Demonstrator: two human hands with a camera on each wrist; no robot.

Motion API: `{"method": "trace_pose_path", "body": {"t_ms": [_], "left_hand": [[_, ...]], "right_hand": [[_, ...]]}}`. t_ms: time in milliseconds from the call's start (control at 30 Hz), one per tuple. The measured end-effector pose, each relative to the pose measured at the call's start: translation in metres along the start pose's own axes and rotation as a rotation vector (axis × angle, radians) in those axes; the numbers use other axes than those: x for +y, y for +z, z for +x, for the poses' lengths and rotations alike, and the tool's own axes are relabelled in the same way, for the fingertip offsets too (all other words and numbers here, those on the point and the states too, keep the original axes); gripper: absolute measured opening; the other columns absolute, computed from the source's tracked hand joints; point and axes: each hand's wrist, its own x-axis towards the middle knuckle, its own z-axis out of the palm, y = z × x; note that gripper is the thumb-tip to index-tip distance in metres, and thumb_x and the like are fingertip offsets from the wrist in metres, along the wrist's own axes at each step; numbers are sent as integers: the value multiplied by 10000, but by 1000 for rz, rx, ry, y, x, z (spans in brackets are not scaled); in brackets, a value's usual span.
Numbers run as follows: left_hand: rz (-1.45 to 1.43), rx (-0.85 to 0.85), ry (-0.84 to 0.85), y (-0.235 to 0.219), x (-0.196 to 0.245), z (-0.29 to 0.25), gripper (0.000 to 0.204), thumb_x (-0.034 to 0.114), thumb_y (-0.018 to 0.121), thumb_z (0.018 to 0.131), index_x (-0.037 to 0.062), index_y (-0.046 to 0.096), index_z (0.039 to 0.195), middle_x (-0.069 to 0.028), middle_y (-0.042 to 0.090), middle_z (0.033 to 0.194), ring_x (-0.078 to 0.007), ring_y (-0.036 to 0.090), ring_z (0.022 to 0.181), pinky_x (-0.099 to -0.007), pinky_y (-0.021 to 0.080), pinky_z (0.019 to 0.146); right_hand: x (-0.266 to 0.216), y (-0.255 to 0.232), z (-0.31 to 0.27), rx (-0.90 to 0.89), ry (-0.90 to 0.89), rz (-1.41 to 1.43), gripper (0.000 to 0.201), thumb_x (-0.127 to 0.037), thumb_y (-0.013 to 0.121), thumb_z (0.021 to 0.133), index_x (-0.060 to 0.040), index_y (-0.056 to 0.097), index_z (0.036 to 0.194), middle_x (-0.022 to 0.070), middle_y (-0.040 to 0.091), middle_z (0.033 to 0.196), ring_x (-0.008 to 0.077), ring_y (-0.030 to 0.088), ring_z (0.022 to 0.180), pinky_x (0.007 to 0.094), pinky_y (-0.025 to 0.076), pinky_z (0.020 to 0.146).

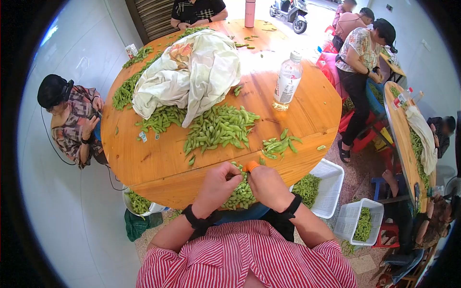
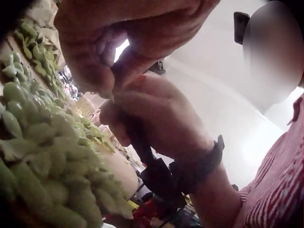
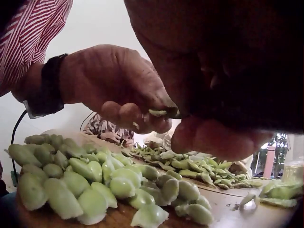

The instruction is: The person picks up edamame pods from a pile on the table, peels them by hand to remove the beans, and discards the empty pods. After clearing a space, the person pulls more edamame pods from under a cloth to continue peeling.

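Over the near table edge, my left hand [image 1: 221, 187] and right hand [image 1: 270, 188] meet at the fingertips. Between them is a small green bean pod [image 3: 158, 113], pinched by the left thumb and fingers in the right wrist view. The right fingertips close on its other end, partly hidden in shadow. Something orange [image 1: 250, 166] sits at the right thumb. Just below both hands lies a heap of plump shelled green beans [image 3: 95, 180]. Beyond the hands is a pile of bean pods [image 1: 221, 127], with a smaller cluster of pods [image 1: 278, 145] to its right.
A white cloth [image 1: 192, 72] covers part of the pods on the round wooden table [image 1: 307, 108]. A clear bottle [image 1: 288, 81] stands at right, a pink flask [image 1: 249, 13] at the far edge. White baskets [image 1: 331, 180] with pods sit on the floor. Other people sit and stand around.
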Motion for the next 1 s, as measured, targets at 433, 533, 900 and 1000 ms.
{"method": "trace_pose_path", "body": {"t_ms": [433, 533, 900, 1000], "left_hand": [[-318, -183, -74, -14, 1, 5, 63, 53, 614, 906, 27, 581, 953, -2, 585, 778, -84, 554, 645, -226, 466, 590], [-489, -232, -130, -15, 1, 5, 78, 58, 614, 910, 26, 586, 976, -1, 585, 804, -77, 554, 656, -217, 466, 593], [535, 155, 650, 2, 6, -1, 175, 21, 681, 821, -13, 601, 973, -156, 617, 908, -306, 635, 768, -354, 517, 663], [588, 153, 685, 3, 5, -1, 177, 14, 667, 825, -20, 592, 982, -176, 612, 912, -355, 625, 794, -378, 513, 666]], "right_hand": [[14, -4, 3, -70, 71, 363, 128, -90, 565, 877, 37, 569, 865, 183, 637, 693, 349, 640, 652, 406, 502, 604], [20, 0, 4, -180, 239, 778, 132, -107, 570, 900, 24, 582, 903, 94, 638, 702, 195, 631, 630, 318, 503, 583], [11, -3, 5, -130, 362, 890, 146, -116, 557, 907, 24, 598, 912, 46, 637, 726, 108, 606, 635, 265, 492, 574], [9, 1, 5, -47, 355, 813, 170, -124, 574, 884, 39, 600, 845, 78, 614, 664, 133, 601, 605, 292, 475, 561]]}}
